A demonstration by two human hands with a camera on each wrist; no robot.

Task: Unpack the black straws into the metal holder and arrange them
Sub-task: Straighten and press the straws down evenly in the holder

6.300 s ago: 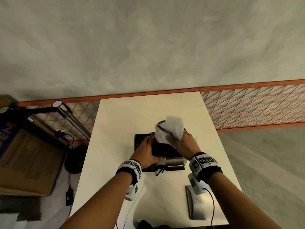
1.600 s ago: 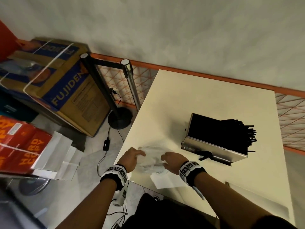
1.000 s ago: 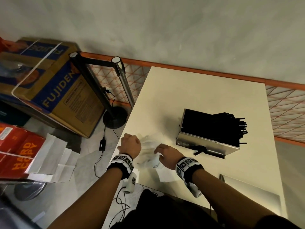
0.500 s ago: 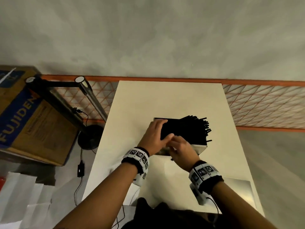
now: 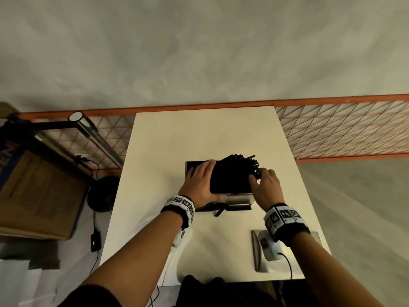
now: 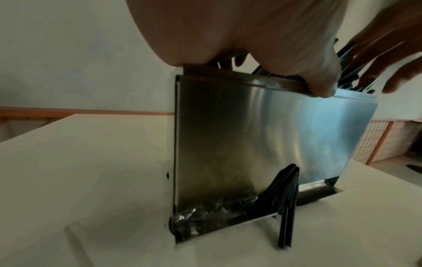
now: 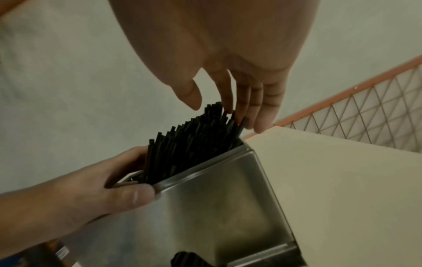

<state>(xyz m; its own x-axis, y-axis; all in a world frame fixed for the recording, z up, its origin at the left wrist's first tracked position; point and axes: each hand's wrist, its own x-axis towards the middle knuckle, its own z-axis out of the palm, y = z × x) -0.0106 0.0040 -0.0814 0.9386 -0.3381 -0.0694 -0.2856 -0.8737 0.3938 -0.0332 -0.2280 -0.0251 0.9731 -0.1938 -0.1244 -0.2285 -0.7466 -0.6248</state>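
Observation:
The metal holder (image 5: 240, 199) stands mid-table, steel front face (image 6: 262, 144) toward me. A dense bunch of black straws (image 5: 232, 173) fills it, leaning right with uneven tips (image 7: 189, 140). My left hand (image 5: 203, 173) grips the holder's upper left rim, thumb on the front (image 7: 134, 195) and fingers over the top. My right hand (image 5: 259, 176) is at the right side, its straight fingers (image 7: 242, 103) touching the straw tips. A few straws (image 6: 285, 207) poke out of the slot at the holder's base.
A flat metal plate (image 5: 256, 251) lies on the white table (image 5: 199, 134) near its front right, under my right wrist. Left of the table stand a chrome barrier post (image 5: 97, 138) and a cardboard box (image 5: 33, 189). An orange mesh fence (image 5: 343, 129) runs behind.
Both hands left the clear wrapper at the table's left edge and came to the holder. In the last half second my right hand moved from the holder's front to the straw tips.

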